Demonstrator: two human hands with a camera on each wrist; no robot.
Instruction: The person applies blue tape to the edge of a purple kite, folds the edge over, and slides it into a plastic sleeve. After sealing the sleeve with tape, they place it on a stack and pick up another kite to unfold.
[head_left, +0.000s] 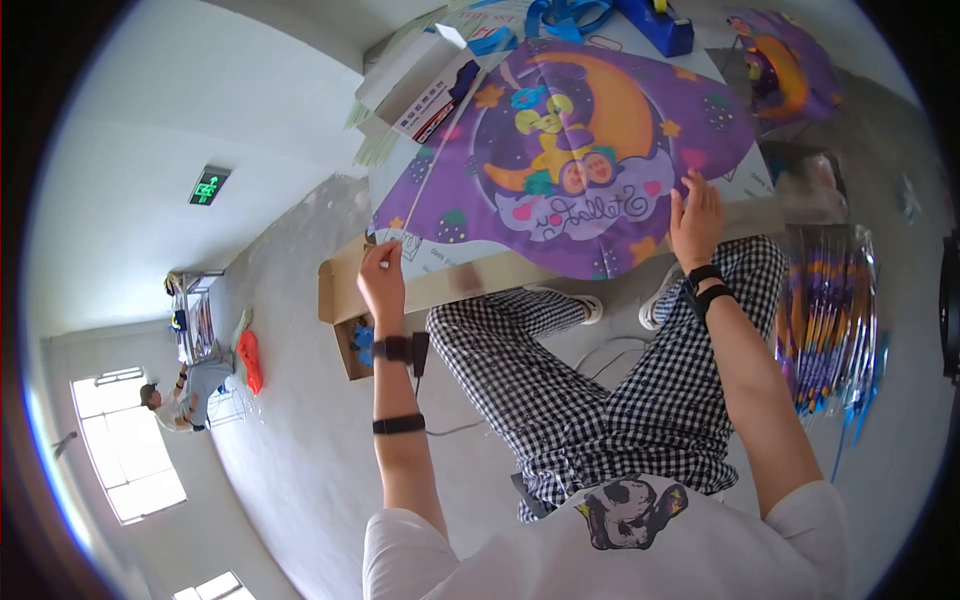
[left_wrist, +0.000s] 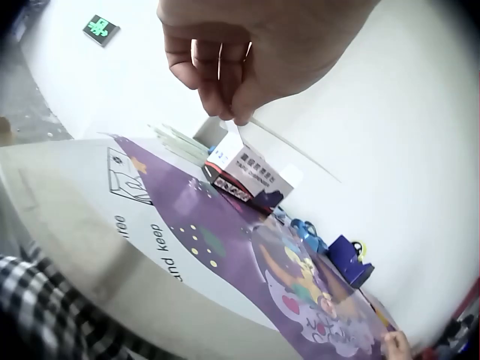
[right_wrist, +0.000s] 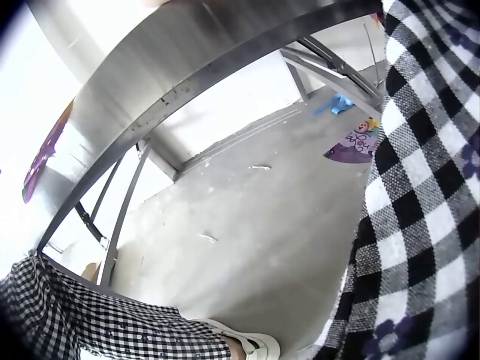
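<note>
A purple kite point(head_left: 470, 205) with a moon-and-cartoon print lies spread on the table in the head view. At its left corner, my left hand point(head_left: 382, 280) pinches the end of a thin pale rod point(head_left: 432, 160) between thumb and fingertips. The left wrist view shows the same rod point(left_wrist: 296, 146) slanting away from the pinching left hand point(left_wrist: 247, 52), above the kite point(left_wrist: 232, 240). My right hand point(head_left: 697, 222) rests at the kite's near right edge, fingers extended. The right wrist view looks under the table, with that hand's work out of sight.
An opened tape dispenser box point(head_left: 425, 95) stands on the table's far left, beside several pale rods point(head_left: 375, 145). Blue ribbon point(head_left: 565, 18) and a blue tape dispenser point(head_left: 660, 28) lie at the back. A cardboard box point(head_left: 345, 290) sits left; bagged items point(head_left: 828, 310) lie right.
</note>
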